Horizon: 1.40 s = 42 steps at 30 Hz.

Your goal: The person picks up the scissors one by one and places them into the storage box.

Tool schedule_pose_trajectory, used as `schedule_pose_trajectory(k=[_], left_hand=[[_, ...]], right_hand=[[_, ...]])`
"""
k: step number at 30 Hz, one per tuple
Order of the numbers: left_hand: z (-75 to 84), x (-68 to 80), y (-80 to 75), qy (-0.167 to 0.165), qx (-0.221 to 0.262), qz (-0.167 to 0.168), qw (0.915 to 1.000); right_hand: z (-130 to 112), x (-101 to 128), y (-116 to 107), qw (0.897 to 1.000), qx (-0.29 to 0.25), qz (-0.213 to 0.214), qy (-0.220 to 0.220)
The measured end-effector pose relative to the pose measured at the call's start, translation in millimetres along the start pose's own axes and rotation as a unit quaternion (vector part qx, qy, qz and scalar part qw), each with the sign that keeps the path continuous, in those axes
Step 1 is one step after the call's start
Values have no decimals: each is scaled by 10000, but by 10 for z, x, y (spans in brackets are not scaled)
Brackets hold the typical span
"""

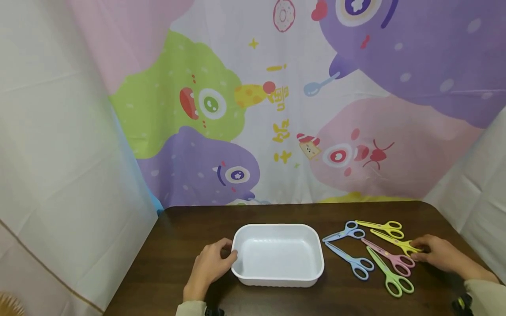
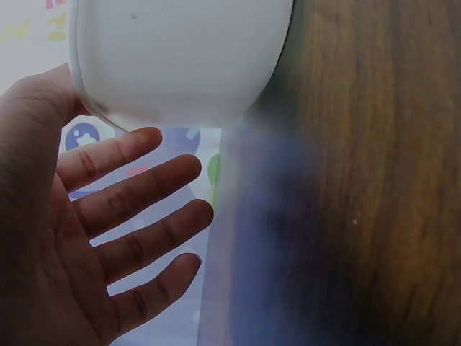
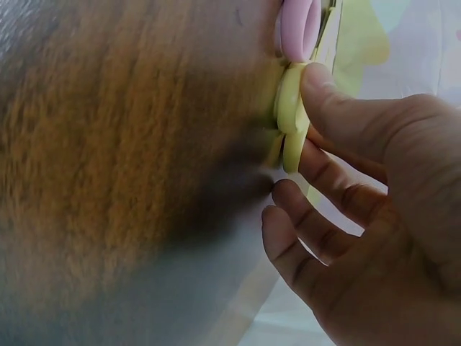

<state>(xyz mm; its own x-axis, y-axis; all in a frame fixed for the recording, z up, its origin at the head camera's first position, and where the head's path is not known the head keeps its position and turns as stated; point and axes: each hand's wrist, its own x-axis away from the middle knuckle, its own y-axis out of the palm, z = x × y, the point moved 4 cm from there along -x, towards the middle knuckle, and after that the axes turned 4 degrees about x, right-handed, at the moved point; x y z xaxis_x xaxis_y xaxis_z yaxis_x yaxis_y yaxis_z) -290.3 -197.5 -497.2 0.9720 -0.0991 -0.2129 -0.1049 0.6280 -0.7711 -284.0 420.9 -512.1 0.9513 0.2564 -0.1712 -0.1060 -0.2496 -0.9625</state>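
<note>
Brown table (image 1: 178,245): right hand (image 1: 439,254) pinches yellow scissors (image 1: 397,242); left hand (image 1: 209,265) touches white tray (image 1: 276,281).

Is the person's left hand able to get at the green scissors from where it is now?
Probably not easily. The left hand rests at the white tray's left end, and the tray sits between it and the green scissors. It would have to reach over or around. The right hand, pinching yellow scissors, is closer.

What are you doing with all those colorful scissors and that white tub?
A person sits at a brown table. Their left hand touches the side of an empty white tub. Their right hand pinches the handle of a yellow pair of scissors, which lies among five other pairs beside the tub.
</note>
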Motion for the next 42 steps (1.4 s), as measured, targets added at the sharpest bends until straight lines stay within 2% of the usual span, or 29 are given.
schedule_pose_trajectory(k=[10,18,27,34,42], left_hand=[[-7,2,7,-60,38,-131,9999],[-18,-19,-12,-101,9,-155,9998],[-21,-20,-1,-52,38,-162,9998],[-21,-22,6,-64,97,-188,9998],[-43,-20,-7,-149,139,-191,9996]], right_hand=[[-3,28,29,9999,42,134,-13],[9,-20,22,9996,-149,-88,233],[59,-16,44,9989,-254,83,387],[48,-21,24,9981,-326,-9,519],[32,-8,43,9990,-325,169,242]])
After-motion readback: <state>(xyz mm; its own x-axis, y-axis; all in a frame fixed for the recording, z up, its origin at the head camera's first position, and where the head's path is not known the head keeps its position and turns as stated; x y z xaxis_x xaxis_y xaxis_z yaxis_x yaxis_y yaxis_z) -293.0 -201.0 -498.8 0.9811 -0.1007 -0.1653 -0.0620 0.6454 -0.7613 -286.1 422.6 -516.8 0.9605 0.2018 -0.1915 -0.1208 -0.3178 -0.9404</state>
